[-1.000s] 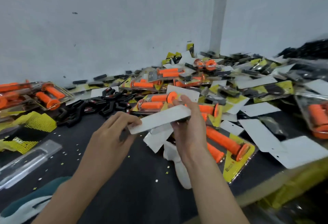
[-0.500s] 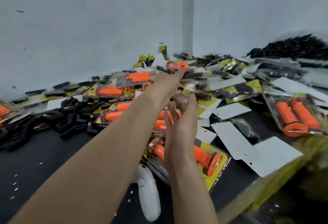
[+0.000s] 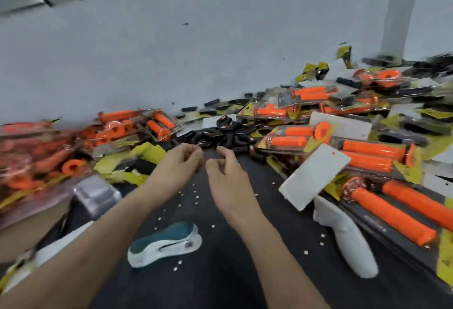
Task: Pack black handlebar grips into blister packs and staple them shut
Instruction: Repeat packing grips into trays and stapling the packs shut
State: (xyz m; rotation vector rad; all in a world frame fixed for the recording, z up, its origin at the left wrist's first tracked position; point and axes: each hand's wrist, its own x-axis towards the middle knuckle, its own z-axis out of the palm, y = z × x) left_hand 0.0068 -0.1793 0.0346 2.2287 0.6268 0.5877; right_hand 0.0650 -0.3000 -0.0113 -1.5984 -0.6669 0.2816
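The left hand (image 3: 180,164) and the right hand (image 3: 226,176) are both showing bare, knuckles and fingers uncovered. Behind each hand, a slender forearm (image 3: 98,240) is also showing bare, running uncovered to the lower edge of view.

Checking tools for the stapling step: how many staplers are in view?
1. A teal-and-white stapler lies untouched on the dark table, nearest the camera. The white handled object to its right is unclear. The heaped packs could hide more.

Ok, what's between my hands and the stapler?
Just dark tabletop scattered with small pale flecks before the stapler, seen in the head view.
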